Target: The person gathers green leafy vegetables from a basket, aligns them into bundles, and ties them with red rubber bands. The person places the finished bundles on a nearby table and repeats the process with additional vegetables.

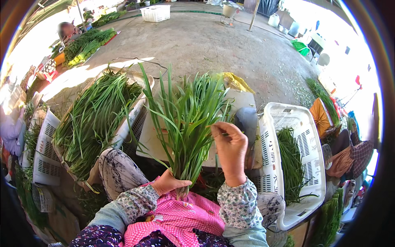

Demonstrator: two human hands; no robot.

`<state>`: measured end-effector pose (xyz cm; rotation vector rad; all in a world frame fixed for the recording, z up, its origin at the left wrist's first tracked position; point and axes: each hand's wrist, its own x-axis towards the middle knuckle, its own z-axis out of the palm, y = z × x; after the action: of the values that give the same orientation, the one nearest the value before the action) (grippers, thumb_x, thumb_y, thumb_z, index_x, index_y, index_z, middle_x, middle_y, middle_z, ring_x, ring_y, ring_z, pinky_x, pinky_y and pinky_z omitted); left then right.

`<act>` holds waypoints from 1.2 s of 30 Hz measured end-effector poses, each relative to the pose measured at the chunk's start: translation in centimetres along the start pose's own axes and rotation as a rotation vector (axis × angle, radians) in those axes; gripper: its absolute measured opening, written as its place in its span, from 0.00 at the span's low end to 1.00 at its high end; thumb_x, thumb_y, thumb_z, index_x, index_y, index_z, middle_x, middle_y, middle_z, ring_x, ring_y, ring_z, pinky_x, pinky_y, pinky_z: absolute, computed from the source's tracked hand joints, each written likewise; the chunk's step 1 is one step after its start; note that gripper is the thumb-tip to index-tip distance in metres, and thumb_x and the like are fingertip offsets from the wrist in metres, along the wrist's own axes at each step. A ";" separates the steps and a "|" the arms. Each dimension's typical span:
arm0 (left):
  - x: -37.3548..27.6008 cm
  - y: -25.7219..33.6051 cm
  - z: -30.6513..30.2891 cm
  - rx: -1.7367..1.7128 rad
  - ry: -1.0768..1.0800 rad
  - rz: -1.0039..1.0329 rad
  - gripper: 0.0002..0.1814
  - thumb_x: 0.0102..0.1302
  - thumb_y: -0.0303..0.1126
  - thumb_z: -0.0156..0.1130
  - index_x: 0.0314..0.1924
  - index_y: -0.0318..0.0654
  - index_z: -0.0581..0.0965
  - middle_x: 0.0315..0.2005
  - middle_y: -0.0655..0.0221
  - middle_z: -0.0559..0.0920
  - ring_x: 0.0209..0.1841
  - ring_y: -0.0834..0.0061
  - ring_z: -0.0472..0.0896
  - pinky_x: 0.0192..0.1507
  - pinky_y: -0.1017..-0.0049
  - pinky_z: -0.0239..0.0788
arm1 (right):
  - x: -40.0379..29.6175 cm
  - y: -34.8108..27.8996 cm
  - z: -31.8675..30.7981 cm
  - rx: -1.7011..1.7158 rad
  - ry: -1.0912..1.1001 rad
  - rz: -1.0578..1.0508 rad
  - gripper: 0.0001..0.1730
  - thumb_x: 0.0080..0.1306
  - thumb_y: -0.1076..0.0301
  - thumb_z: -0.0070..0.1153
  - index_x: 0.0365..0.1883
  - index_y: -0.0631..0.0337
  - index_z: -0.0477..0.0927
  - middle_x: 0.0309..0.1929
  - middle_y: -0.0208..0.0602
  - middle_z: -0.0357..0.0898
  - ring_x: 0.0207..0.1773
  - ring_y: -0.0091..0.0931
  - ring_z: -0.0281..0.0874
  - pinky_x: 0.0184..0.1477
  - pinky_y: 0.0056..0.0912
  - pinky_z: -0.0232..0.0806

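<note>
My left hand (171, 184) is closed around the lower stems of a bunch of long flat green leaves (189, 132), which looks like garlic chives. The bunch fans upward in front of a low pale board (152, 136). Right of the bunch, my right hand (230, 142) has its thumb and index finger pinched on a thin yellowish leaf (210, 126) at the edge of the bunch. A dark, broad blade-like object (246, 120) lies on the board behind my right hand. More leaves lie on the board behind the bunch, partly hidden.
At left stands a crate (135, 119) heaped with green leaves; at right, a white plastic crate (319, 173) holds a smaller pile. A yellow sack (237, 81) lies at the board's far edge. A person (66, 32) sits beside heaped greens at upper left; another person (355, 160) is at right.
</note>
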<state>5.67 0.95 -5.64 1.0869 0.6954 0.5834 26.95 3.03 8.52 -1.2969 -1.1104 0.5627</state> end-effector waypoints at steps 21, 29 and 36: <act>0.6 -0.4 0.4 0.208 -0.136 0.006 0.26 0.60 0.22 0.76 0.59 0.33 0.80 0.46 0.71 0.87 0.46 0.79 0.82 0.51 0.73 0.76 | 2.5 -1.8 -6.4 0.495 0.122 0.157 0.09 0.75 0.67 0.60 0.44 0.65 0.80 0.34 0.31 0.84 0.25 0.17 0.76 0.26 0.17 0.61; 0.8 -0.3 0.1 0.117 -0.140 -0.084 0.25 0.60 0.22 0.76 0.58 0.34 0.80 0.46 0.72 0.87 0.47 0.79 0.82 0.52 0.73 0.76 | 8.2 -5.6 -14.5 1.091 0.008 -0.007 0.07 0.77 0.73 0.55 0.48 0.67 0.79 0.51 0.51 0.84 0.33 0.21 0.77 0.32 0.19 0.68; 1.1 0.4 -0.1 0.013 0.007 -0.049 0.22 0.59 0.22 0.75 0.54 0.35 0.81 0.45 0.72 0.85 0.48 0.78 0.81 0.54 0.72 0.75 | 1.2 -7.7 -23.8 0.956 -0.186 -0.224 0.11 0.85 0.67 0.38 0.55 0.66 0.69 0.36 0.31 0.70 0.20 0.16 0.60 0.22 0.23 0.58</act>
<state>6.24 1.96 -5.51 1.0773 0.7309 0.5418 46.48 -8.86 18.63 -0.2934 -0.9228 0.9049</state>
